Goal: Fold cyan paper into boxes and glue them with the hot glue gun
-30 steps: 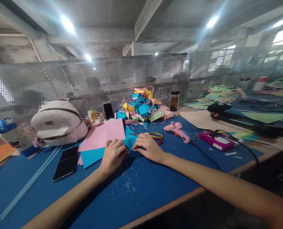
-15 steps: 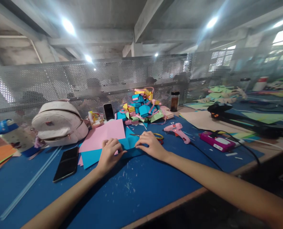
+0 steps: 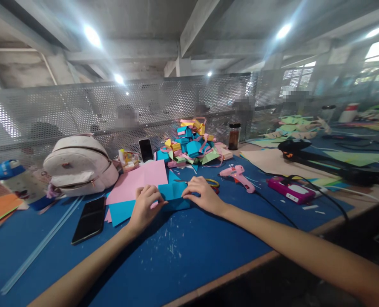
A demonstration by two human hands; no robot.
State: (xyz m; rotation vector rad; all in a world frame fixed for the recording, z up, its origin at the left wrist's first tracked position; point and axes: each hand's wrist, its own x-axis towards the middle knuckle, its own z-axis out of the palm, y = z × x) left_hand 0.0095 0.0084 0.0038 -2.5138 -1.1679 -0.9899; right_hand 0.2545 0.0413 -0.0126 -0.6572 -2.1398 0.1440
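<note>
Bright blue paper (image 3: 174, 192), folded, lighter panel above darker front panel, between left hand (image 3: 146, 207) and right hand (image 3: 205, 194).

Left hand (image 3: 147, 208): holds the folded blue paper (image 3: 174, 198) at its left.
Right hand (image 3: 202, 195): fingers on its right end.
Glue gun (image 3: 237, 175): on the bench (image 3: 208, 247), right of the scissors (image 3: 214, 183).
Paper heap (image 3: 193, 146): far side.

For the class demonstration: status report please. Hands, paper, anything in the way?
Left hand at left end of folded blue paper, right hand at its right end. Paper not flat. Scissors close beyond, partly hidden by right hand.
</note>
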